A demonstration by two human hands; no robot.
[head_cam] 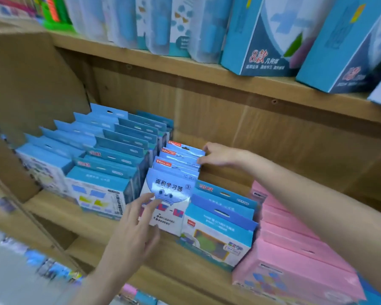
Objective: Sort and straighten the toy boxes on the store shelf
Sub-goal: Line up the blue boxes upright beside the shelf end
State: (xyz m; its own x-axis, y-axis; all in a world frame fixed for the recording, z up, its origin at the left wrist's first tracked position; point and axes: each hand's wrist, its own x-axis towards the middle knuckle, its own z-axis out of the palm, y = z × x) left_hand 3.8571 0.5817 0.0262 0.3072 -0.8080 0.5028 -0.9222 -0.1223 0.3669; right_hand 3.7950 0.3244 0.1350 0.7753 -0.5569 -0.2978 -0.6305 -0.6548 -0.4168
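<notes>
A row of white and blue toy boxes (pixel 169 194) stands one behind another in the middle of the wooden shelf (pixel 92 221). My left hand (pixel 136 225) touches the front face of the foremost box with straight, spread fingers. My right hand (pixel 220 154) reaches in from the right and pinches the top right edge of the rear boxes (pixel 183 154) in that row. Two rows of blue boxes (pixel 110 150) stand to the left. Blue boxes with hang tabs (pixel 220 223) stand to the right of the front box.
Pink boxes (pixel 295 245) fill the right of the shelf. A brown cardboard divider (pixel 31 95) stands at the left. The upper shelf (pixel 207 71) holds tall blue boxes (pixel 262 40) and translucent packs. Blurred goods lie on the lower left shelf.
</notes>
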